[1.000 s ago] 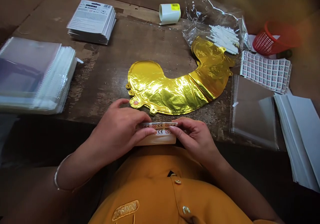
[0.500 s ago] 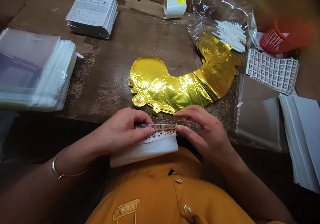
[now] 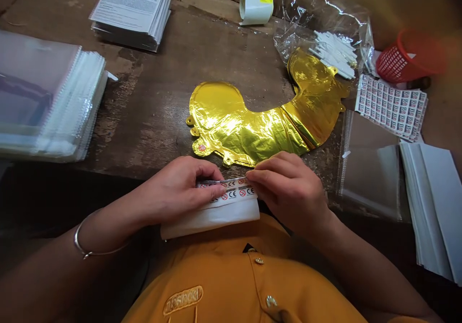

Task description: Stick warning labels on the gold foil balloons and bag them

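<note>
In front of my body is a white sheet of stickers (image 3: pixel 229 194) printed with CE marks and red warning circles, its lower part curled. My left hand (image 3: pixel 180 186) grips its left part between thumb and fingers. At the sheet's top right corner, my right hand (image 3: pixel 288 186) has thumb and fingertips pinched together on the sticker strip; whether a sticker is lifted cannot be made out. Just beyond my hands lies a flat gold foil balloon (image 3: pixel 252 125), curved, with small tabs and a round sticker near its lower left end.
Clear plastic sleeves (image 3: pixel 39 96) are stacked at left, packaged cards (image 3: pixel 126 10) behind them. A white label roll (image 3: pixel 257 7), a clear bag of white sticks (image 3: pixel 334 53), a red basket (image 3: pixel 404 60), a sticker sheet (image 3: pixel 391 106) and white papers (image 3: pixel 433 207) lie around the table.
My right hand has closed from a loose, parted pose into a pinch at the sticker sheet's right corner. My left hand keeps its hold.
</note>
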Demonstrator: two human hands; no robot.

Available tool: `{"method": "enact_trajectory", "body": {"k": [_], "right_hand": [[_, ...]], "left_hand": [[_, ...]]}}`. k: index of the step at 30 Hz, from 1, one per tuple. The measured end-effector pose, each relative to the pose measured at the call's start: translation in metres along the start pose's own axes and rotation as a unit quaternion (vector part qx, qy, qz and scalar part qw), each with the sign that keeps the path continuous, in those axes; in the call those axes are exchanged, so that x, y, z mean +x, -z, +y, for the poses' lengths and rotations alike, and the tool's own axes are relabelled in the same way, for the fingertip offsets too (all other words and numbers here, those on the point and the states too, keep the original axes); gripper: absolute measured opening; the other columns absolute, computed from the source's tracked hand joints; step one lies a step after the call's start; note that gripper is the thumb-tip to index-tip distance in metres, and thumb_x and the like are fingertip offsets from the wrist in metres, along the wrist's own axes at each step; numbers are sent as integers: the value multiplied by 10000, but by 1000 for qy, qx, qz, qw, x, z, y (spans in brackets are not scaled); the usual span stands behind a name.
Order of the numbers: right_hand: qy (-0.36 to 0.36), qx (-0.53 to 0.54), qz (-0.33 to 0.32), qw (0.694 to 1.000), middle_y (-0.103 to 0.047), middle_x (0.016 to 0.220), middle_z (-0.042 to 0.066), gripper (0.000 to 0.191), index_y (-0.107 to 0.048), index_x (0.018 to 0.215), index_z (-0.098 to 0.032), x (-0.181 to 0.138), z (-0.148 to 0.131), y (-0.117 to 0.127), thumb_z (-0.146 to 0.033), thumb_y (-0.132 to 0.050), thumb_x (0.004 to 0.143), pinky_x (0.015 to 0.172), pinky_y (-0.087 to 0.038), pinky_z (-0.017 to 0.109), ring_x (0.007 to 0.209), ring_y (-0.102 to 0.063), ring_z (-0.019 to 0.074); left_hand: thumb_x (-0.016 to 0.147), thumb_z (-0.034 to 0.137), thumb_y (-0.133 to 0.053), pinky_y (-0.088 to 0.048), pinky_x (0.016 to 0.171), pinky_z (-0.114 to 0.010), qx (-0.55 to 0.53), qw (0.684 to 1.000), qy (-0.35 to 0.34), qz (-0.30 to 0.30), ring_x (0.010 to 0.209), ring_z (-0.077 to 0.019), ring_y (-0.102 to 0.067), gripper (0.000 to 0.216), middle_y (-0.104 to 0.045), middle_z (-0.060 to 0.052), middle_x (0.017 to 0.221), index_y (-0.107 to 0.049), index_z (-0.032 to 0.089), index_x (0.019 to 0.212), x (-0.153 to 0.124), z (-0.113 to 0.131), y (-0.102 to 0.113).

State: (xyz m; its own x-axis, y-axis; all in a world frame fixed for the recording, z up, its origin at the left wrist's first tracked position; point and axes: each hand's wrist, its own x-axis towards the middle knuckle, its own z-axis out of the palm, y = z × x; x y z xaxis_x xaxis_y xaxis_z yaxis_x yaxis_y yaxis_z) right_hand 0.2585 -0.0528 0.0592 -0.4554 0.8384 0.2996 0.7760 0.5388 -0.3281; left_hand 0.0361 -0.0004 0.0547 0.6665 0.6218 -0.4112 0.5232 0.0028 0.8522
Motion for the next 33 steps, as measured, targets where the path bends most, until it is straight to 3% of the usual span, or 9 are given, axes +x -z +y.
{"method": "enact_trajectory", "body": {"k": [6,13,19,25,28,30,32,33], "right_hand": [[171,-45,79,981,-726,852,91,183,-681,966,-158,-7,8,-8,-77,-570,846,674,-521,322,746,-638,177],[182,-8,32,983,-752,882,60,268,-706,995,-227,-5,18,-7,-136,-472,901,732,-562,300,785,-697,169],[172,-27,-25,984,-758,917,38,271,-725,944,-270,-1,25,-7,-213,-461,919,671,-571,291,762,-700,156],[265,-31,64,962,-746,953,29,247,-695,973,-290,-7,24,-7,-194,-479,902,693,-569,301,800,-691,165],[206,-23,92,974,-714,878,6,187,-685,950,-351,-12,15,-2,-222,-588,854,706,-571,327,786,-668,181],[101,-19,168,980,-676,841,22,167,-678,920,-341,-9,11,1,-215,-655,815,720,-555,358,773,-642,195],[-45,4,231,972,-653,850,41,103,-670,881,-296,2,12,1,-220,-668,811,748,-528,383,804,-623,209],[-120,32,235,964,-648,846,46,52,-665,853,-269,9,14,0,-230,-662,818,754,-515,388,813,-617,211]], "left_hand": [[787,427,-620,-390,504,-203,-118,991,53,-33,597,-117,-516,270,-615,7,668,-656,161,754,2,-7,1],[737,454,-678,-307,449,-195,-230,965,108,-72,502,-78,-420,307,-522,36,588,-614,154,726,4,-13,0],[693,447,-720,-302,472,-204,-282,947,127,-84,513,-79,-421,314,-532,38,596,-615,151,707,6,-20,-1],[667,407,-741,-306,488,-197,-317,934,133,-97,506,-70,-422,296,-538,41,583,-610,143,687,8,-21,-1],[696,441,-708,-322,477,-201,-296,942,122,-100,492,-78,-442,308,-548,37,578,-609,149,703,8,-24,-2],[757,455,-649,-358,482,-215,-208,971,87,-76,522,-105,-502,297,-594,17,614,-629,159,739,3,-23,-1],[834,406,-578,-431,556,-254,-26,999,-4,24,624,-150,-588,254,-658,-15,703,-660,170,790,-6,-20,1],[863,362,-549,-463,621,-284,85,990,-62,93,689,-174,-620,230,-681,-29,747,-672,175,810,-11,-19,3]]}}
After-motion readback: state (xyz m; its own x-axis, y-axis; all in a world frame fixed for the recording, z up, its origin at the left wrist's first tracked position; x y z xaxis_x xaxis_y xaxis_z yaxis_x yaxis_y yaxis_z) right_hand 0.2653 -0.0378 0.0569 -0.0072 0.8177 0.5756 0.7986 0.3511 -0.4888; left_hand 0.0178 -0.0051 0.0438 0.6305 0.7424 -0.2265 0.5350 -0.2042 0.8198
